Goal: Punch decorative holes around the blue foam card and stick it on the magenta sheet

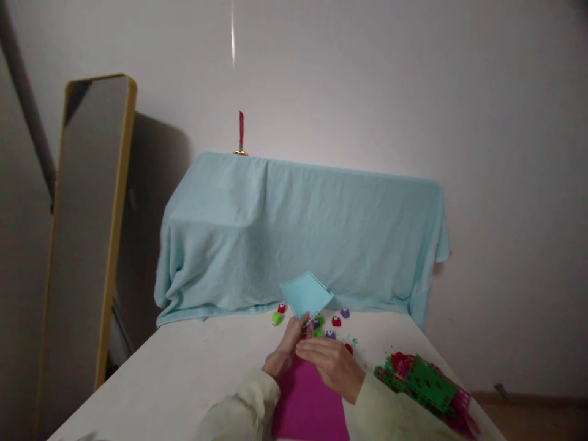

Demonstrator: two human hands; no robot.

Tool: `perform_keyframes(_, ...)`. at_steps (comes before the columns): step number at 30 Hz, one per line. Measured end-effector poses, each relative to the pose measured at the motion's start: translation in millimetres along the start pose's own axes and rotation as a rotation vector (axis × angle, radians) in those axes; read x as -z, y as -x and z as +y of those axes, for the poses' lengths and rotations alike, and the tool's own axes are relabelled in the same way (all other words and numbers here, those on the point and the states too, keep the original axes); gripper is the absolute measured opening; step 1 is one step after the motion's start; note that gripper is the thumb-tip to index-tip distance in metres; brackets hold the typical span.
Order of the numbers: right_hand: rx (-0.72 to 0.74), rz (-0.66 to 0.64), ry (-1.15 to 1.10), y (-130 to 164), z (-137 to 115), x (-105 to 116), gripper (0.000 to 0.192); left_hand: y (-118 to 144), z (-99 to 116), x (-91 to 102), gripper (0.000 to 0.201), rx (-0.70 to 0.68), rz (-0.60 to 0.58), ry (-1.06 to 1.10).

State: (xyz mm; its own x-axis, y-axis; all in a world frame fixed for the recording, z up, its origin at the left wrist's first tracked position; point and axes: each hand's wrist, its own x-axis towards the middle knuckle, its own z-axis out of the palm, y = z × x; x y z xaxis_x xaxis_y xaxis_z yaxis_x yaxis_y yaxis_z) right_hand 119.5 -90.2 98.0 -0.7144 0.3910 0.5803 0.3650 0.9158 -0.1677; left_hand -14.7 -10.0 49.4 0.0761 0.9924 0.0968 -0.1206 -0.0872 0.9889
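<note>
Pale blue paper [307, 296] is what you have pinched at its lower corner, lifted off the desk [193, 367] and tilted up toward the draped cloth [303, 233] behind. Your left hand [287, 349] has its fingers closed on that corner; your right hand [329, 364] lies just beside it, fingers curled loosely toward the same spot, and I cannot tell whether it grips the sheet or only steadies something small beneath it.

The sheet's upper edge looks already perforated, so a pull or a twist at the corner could tear along it. With a grip this narrow, the paper can also swing or sag and the corner crease.

The small coloured punches [337, 320] sit scattered close to your fingertips; a sweep of your wrist could knock one rolling toward the desk's far edge. The magenta sheet [307, 407] lies under your forearms, and leaning on it may wrinkle it or drag it along. To your right, the pile of green and red cut paper [425, 383] rests near the desk's edge, where your sleeve could nudge it over.
</note>
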Motion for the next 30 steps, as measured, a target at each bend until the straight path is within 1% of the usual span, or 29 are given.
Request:
perform_keyframes(2, -0.082, 0.117, -0.001, 0.5, 21.3, 2.5, 0.038, -20.0, -13.8, 9.8, 0.05, 0.033, 0.032, 0.057)
perform_keyframes(4, -0.218, 0.282, -0.013, 0.1, 46.7, 3.8, 0.032, -30.8, -31.3, 18.5, 0.055, 0.031, -0.003, 0.092)
perform_keyframes(6, -0.371, 0.45, -0.025, 1.5, 73.6, 1.4, 0.027, -35.0, -48.3, 24.5, 0.059, 0.026, -0.031, 0.104)
perform_keyframes(9, -0.559, 0.625, -0.017, 10.6, 108.5, -13.2, 0.024, -36.0, -65.6, 27.9, 0.065, 0.025, -0.028, 0.057)
perform_keyframes(11, -0.622, 0.675, -0.024, 19.8, 123.4, -28.5, 0.022, -36.7, -71.0, 28.0, 0.065, -0.002, -0.017, 0.016)
perform_keyframes(13, -0.634, 0.653, -0.053, 28.4, 130.9, -44.0, 0.021, -38.1, -73.5, 27.8, 0.064, -0.028, 0.01, -0.016)
perform_keyframes(15, -0.622, 0.605, -0.074, 34.1, 132.9, -56.1, 0.02, -39.3, -74.8, 27.7, 0.063, -0.042, 0.06, -0.056)
perform_keyframes(18, -0.602, 0.546, -0.051, 36.4, 131.1, -66.3, 0.02, -38.9, -75.9, 27.8, 0.063, -0.06, 0.117, -0.151)
perform_keyframes(24, -0.604, 0.441, -0.01, 34.7, 128.9, -71.3, 0.022, -33.4, -71.6, 27.7, 0.063, -0.071, 0.141, -0.277)
perform_keyframes(30, -0.621, 0.44, -0.007, 35.2, 130.2, -71.6, 0.022, -30.0, -66.3, 29.1, 0.062, -0.113, 0.164, -0.41)
